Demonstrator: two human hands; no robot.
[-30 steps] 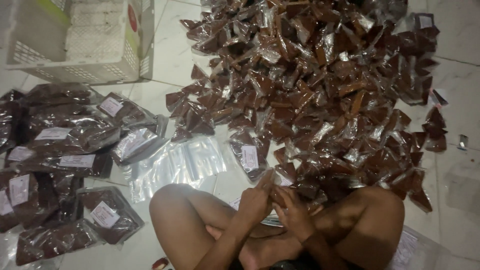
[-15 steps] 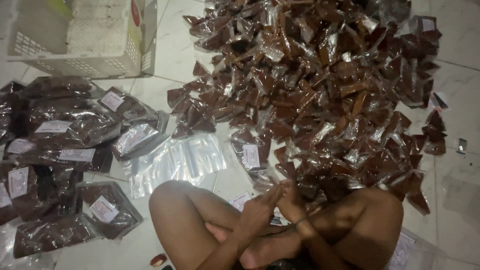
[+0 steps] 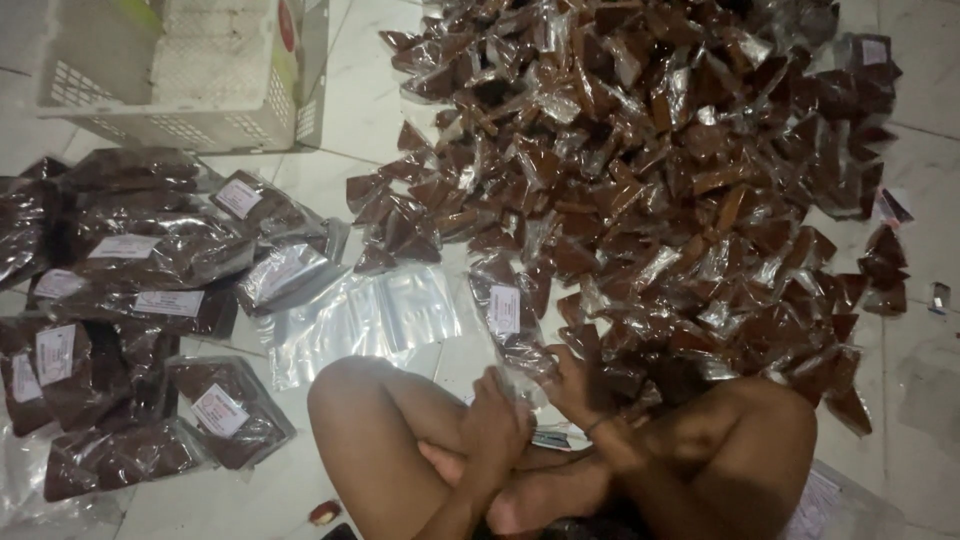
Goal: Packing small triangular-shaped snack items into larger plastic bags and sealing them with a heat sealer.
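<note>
The person sits cross-legged on the tiled floor (image 3: 370, 110), and both hands meet in front of the knees at 6 o'clock of the view. The left hand (image 3: 497, 418) closes its grip on the lower end of a clear bag (image 3: 512, 322) with a white label and brown contents; the bag runs from the hands toward 12 o'clock and lies against the near edge of the pile (image 3: 660, 170). The right hand (image 3: 578, 385), a thin band at its wrist, rests at the bag's right edge among the nearest brown packets; its fingers are partly hidden, so the pictures do not show whether its grip is closed or slack. The step in hand appears to be filling the bag with small triangular packets from the pile, which spreads from 12 to 3 o'clock. A stack of empty bags (image 3: 360, 322) lies flat at 10 o'clock of the hands. Filled, labelled bags (image 3: 150, 260) are grouped at 9 o'clock, with a white basket (image 3: 180, 120) at 11 o'clock. The next move probably calls for a steady hold on the bag mouth while the right hand gathers packets.
</note>
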